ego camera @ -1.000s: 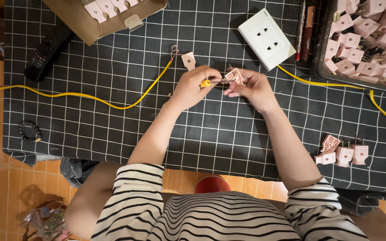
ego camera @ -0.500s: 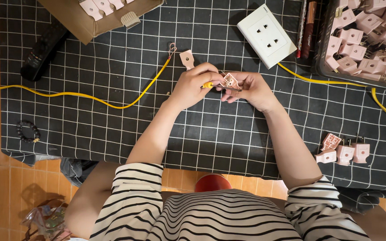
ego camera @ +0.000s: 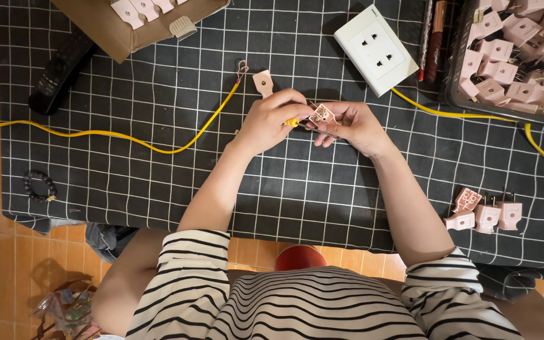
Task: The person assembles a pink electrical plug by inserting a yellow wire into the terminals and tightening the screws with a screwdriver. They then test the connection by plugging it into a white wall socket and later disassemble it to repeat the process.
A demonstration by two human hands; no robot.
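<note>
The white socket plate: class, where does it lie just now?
In the head view the white socket plate lies at the top, right of centre, on the checked cloth, between the hands below and the basket of pink plugs.

Black cloth [ego camera: 322, 189] gridded in white; a yellow cable [ego camera: 127, 140] snakes along its left half, a white socket block [ego camera: 376, 49] near the top edge, pale pink plugs [ego camera: 486, 215] at the right edge; black-and-white striped shirt [ego camera: 310, 302].

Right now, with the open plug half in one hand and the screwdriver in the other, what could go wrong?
1. The right hand pinches the open pink plug half in mid-air, unsupported; the yellow-handled screwdriver in the left hand could slip toward the fingers.
2. The loose pink cover lies beside the yellow wire; a tug on the wire might knock it away.
</note>
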